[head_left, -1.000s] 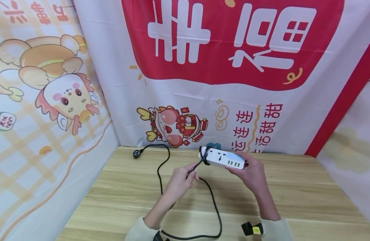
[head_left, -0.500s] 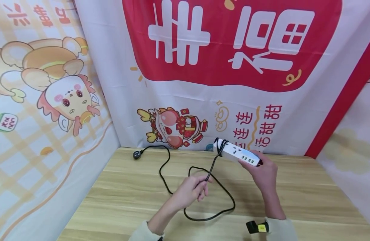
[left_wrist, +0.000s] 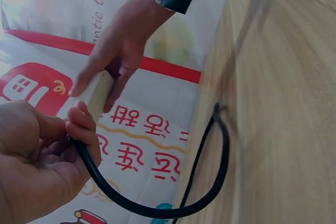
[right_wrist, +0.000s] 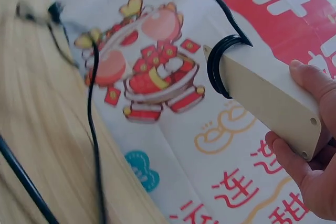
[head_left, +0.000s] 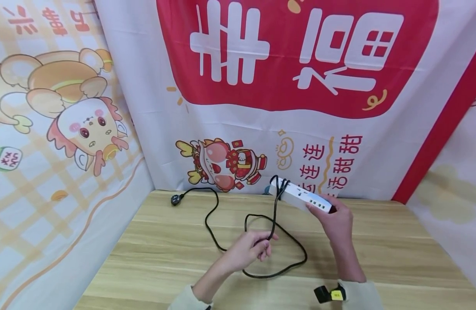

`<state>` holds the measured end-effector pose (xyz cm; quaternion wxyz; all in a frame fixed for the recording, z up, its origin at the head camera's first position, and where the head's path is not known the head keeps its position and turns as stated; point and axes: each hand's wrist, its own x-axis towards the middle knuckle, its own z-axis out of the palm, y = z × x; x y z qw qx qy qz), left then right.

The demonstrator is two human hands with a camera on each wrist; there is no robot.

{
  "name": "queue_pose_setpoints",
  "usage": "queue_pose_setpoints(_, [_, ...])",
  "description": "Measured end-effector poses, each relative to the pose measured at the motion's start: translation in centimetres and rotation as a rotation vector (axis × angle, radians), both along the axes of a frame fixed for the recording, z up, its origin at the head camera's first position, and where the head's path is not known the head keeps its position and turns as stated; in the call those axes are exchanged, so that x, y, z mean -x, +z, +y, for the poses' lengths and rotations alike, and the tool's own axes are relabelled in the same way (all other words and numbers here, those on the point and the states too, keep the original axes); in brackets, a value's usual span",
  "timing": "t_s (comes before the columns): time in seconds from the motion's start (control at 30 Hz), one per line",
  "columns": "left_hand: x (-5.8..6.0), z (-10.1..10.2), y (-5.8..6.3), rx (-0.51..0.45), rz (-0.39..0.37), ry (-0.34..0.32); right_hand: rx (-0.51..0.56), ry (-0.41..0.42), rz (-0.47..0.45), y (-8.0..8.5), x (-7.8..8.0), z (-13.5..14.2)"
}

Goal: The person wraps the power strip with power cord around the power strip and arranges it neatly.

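Observation:
A white power strip (head_left: 300,196) with sockets and several USB ports is held above the table by my right hand (head_left: 336,219), which grips its right end. In the right wrist view, its back (right_wrist: 273,106) faces the camera. Black cord (head_left: 275,211) is wound round the strip's left end in a few turns. From those turns the cord runs down to my left hand (head_left: 250,250), whose fingers and thumb pinch it. Past that hand, a loose loop of cord (left_wrist: 157,212) hangs down to the table. The cord's black plug (head_left: 176,199) lies at the table's back left.
The wooden table (head_left: 152,267) meets a printed cloth backdrop (head_left: 152,142) at its back edge. Another patterned cloth (head_left: 67,193) hangs on the left. A dark strap with a yellow label (head_left: 336,295) sits at the right wrist.
The strip and my right hand have moved rightward overall, shifting slightly back left lately. My left hand has moved right and toward me, drawing out cord. The plug stays put.

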<state>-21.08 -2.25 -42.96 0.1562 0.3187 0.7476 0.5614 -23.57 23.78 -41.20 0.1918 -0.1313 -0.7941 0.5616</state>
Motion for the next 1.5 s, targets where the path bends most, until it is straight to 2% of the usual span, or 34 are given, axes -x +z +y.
queue_pose_setpoints(0.1, [0.2,0.3,-0.6,-0.026,-0.004,-0.015,0.098,0.024,-0.005,0.3,-0.1,-0.4])
queue_pose_setpoints(0.2, [0.4,0.5,-1.2,-0.036,0.016,-0.002,0.169,0.041,-0.004,0.6,-0.1,-0.8])
queue_pose_setpoints(0.33, [0.6,0.6,-1.6,-0.020,0.041,0.047,0.288,0.090,0.008,0.8,-0.2,-1.4])
queue_pose_setpoints(0.47, [0.8,0.6,-1.9,-0.004,0.053,0.089,0.433,0.175,0.018,0.9,-0.3,-2.2])
queue_pose_setpoints(0.57, [1.0,0.6,-2.1,-0.023,0.035,0.118,0.533,0.240,0.026,1.0,-0.4,-2.7])
queue_pose_setpoints(0.7, [1.7,0.4,-2.5,-0.047,0.019,0.149,0.613,0.305,0.021,1.3,-0.7,-3.1])
queue_pose_setpoints(0.93, [3.2,-0.1,-3.7,-0.039,0.007,0.133,0.656,0.341,0.005,2.0,-1.2,-3.4])
queue_pose_setpoints(1.03, [3.5,-0.1,-4.2,-0.003,0.039,0.118,0.673,0.369,0.022,2.1,-1.4,-3.6])
queue_pose_setpoints(1.13, [3.7,-0.1,-4.5,0.017,0.064,0.115,0.708,0.430,0.059,2.2,-1.5,-3.8])
queue_pose_setpoints(1.27, [4.2,-0.4,-4.8,0.021,0.084,0.147,0.723,0.531,0.111,2.1,-1.6,-3.8])
queue_pose_setpoints(1.5, [5.2,-1.9,-4.5,0.047,0.130,0.235,0.648,0.702,0.135,1.7,-1.7,-3.5])
